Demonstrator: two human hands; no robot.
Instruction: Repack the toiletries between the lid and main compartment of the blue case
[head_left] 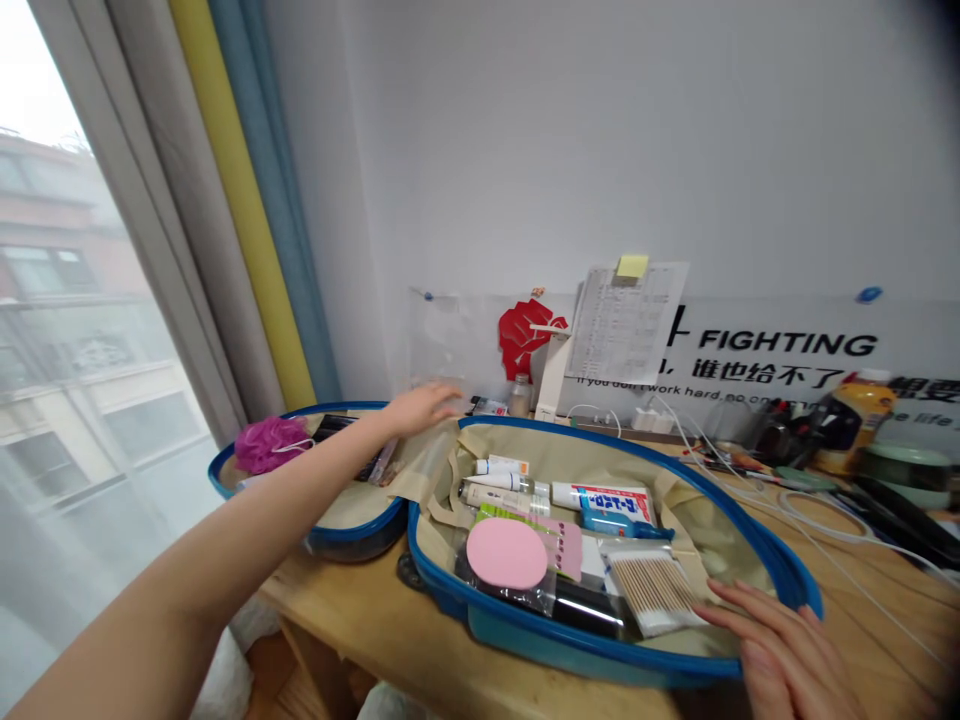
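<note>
As left arm (247, 560) stretches across case (555, 634), left fingers (442, 391) loosely parted, right fingers (739, 620) spread

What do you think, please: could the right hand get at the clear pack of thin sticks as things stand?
Yes, most likely: the right hand is at the edge of the blue-rimmed case, its fingertips at or close to the pack of thin sticks, and nothing seems to lie over it.
</note>
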